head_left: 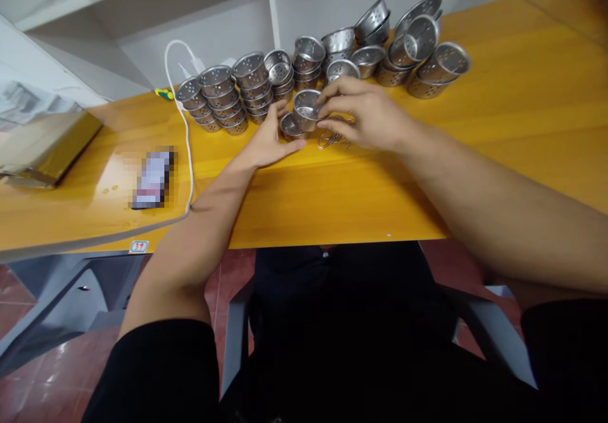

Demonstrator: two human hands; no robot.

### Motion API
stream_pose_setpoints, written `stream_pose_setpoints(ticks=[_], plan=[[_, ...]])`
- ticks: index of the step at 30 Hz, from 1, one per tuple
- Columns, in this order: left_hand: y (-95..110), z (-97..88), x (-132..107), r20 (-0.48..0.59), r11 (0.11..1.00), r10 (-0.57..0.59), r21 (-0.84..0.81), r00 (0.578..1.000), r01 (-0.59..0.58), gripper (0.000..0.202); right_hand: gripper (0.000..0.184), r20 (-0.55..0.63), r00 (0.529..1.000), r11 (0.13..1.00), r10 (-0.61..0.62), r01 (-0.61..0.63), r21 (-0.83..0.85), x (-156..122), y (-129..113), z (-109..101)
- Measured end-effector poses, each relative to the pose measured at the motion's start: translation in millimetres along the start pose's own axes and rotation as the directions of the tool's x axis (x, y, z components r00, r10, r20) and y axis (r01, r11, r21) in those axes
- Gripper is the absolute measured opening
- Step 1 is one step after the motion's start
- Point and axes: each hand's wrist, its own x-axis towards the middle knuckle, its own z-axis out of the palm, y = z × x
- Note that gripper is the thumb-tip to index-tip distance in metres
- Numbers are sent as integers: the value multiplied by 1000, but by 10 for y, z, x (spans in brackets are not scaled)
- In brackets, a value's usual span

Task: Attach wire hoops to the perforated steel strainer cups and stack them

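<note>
My right hand [363, 116] pinches a small perforated metal cup [306, 109] at its right side, tilted over another cup. That lower metal cup [291, 128] rests on the table, partly hidden by the upper one. Around its left side curls my left hand [268, 139], thumb in front and fingers behind. Under my right hand lies a small tangle of thin metal wire pieces [332, 139]; their exact shape is hard to make out.
Stacked perforated cups [228, 103] line the back left of the yellow table [332, 201]. More cups, some leaning [373, 18], stand at the back right. A white cable [189, 157] runs past a phone [152, 179]. A cardboard box [52, 138] sits far left.
</note>
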Motion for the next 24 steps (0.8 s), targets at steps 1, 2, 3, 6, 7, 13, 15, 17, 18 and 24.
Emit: stream_pose_setpoints(ticks=[1,2,3,6,7,13,15,17,18,24], plan=[[46,-9,14,-4,999,30,16,1000,-30,138,49,5,1000,1000,16,-16,20,0,-7,19],[106,-20,28,-9,998,54,38,999,-53,138,47,9,1000,999,25,-25,37,0,-8,40],[175,-31,39,-14,996,70,60,997,-69,134,47,13,1000,998,22,-23,52,0,-6,62],[369,-55,62,-27,992,90,90,996,-88,123,45,1,999,998,-36,35,58,3,1,130],[414,-60,66,-30,992,93,92,995,-90,123,47,-7,999,998,-51,51,42,3,0,149],[525,-74,63,-25,984,129,127,991,-124,126,46,-2,999,997,-45,45,-68,2,4,176],[543,-80,62,-20,983,118,141,993,-114,124,43,-5,999,996,-50,49,-68,1,17,159],[554,-86,66,-23,985,111,139,994,-107,123,47,-8,999,997,-40,39,-64,1,26,147],[556,-89,68,-25,985,112,133,993,-108,124,49,-6,999,998,-32,31,-61,1,29,147],[552,-104,66,-20,987,120,106,993,-117,125,38,2,998,996,-65,65,-58,13,48,168]])
